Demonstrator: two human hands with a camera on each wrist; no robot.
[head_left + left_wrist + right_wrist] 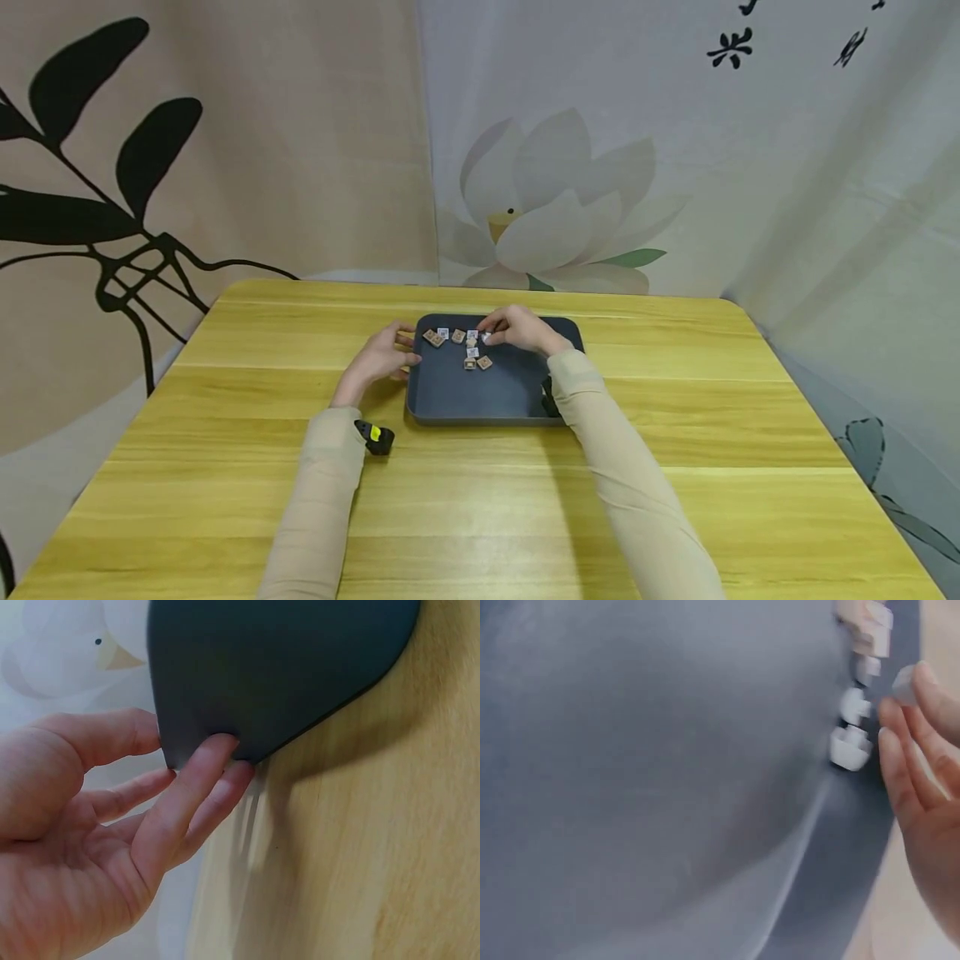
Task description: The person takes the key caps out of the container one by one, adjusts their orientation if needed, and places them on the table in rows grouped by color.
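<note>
A dark grey tray (pixel 487 396) lies on the table and carries several small blocks. Some are brown wooden blocks (pixel 433 337), others have white printed faces, such as the white block (pixel 472 353) near the middle. My left hand (pixel 381 354) holds the tray's left edge. In the left wrist view, the left fingers (pixel 184 795) lie against the dark wall. Over the far part of the tray, my right hand (pixel 521 329) pinches a small white block (pixel 905 685) between thumb and fingers. Its printed face does not show. More blocks (pixel 850 748) stand close beside the fingertips, blurred.
The wooden table (pixel 465 508) extends around the tray on all sides. Behind its far edge hangs a curtain (pixel 315 150) printed with leaves and a flower. A black wrist camera (pixel 377 437) sits on the left sleeve, above the tabletop.
</note>
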